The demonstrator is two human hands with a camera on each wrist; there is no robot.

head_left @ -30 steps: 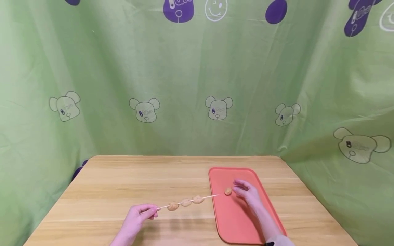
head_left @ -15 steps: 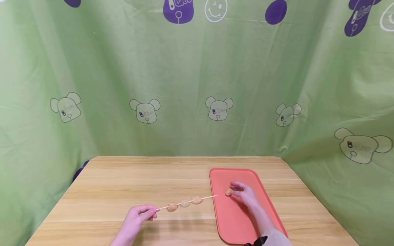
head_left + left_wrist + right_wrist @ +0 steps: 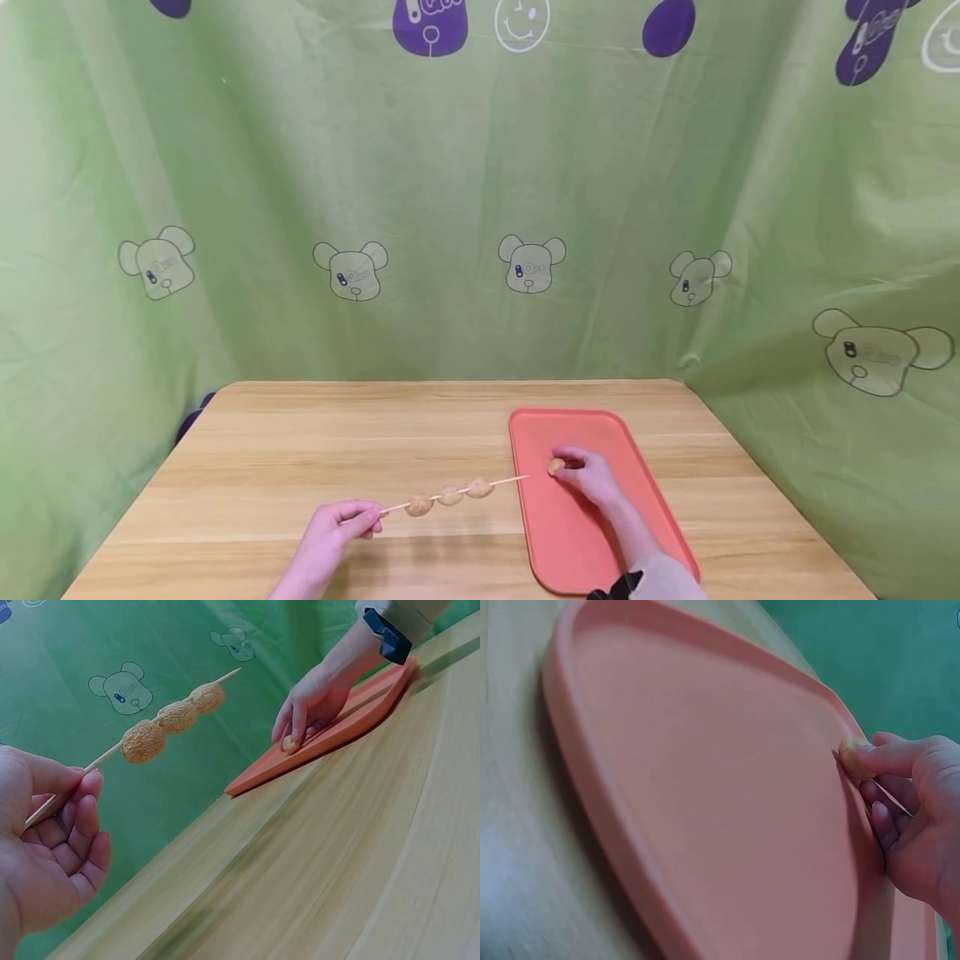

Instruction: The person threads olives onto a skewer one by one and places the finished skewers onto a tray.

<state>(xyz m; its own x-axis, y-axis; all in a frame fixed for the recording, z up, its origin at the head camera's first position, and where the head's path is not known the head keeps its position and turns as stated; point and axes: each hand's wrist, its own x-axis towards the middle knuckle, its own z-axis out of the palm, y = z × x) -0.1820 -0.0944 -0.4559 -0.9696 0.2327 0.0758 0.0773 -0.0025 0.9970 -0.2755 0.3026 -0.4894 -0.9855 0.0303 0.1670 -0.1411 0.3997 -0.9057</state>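
My left hand pinches the bare end of a thin wooden skewer between thumb and fingers, held above the table. Threaded along the skewer are three wrinkled, golden-brown balls, which look like fried food balls. The skewer's pointed tip sticks out beyond them, reaching over the tray's left edge in the head view. On the right, my right hand pinches a similar brown ball with thumb and fingers, low over the far part of the orange-pink tray. Whether this ball still touches the tray is unclear.
The tray has a raised rim and lies on a light wooden table, towards its right side. Green curtains with bear-head prints hang behind and beside the table.
My right hand has moved left and closed its thumb and fingers on the loose ball. My left hand and the skewer have stayed nearly still.
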